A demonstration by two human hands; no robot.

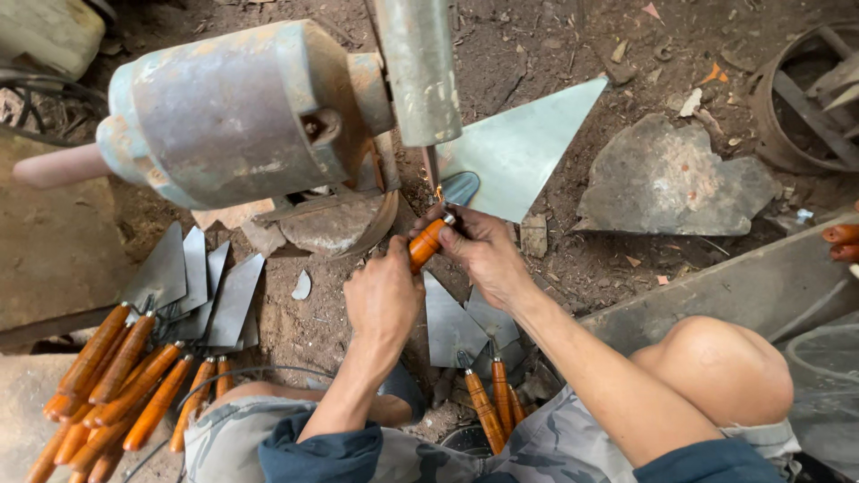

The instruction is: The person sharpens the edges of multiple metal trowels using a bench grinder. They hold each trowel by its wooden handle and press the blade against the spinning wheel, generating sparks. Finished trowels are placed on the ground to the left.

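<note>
Both hands grip the trowel [501, 152] by its orange wooden handle [426, 243] — left hand [383, 300] closed at 7 o'clock, right hand [483, 250] closed at 3 o'clock — the stiff, sharp-edged triangular steel blade, likely light, pointing toward 1 o'clock beneath the grinder motor [233, 112].

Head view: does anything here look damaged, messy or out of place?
Both hands, left and right, hold one trowel by its orange handle, which looks normal. The motor has worn, patchy paint. Trowels lie loosely on the dirt: one pile at left, a few between the knees.
</note>
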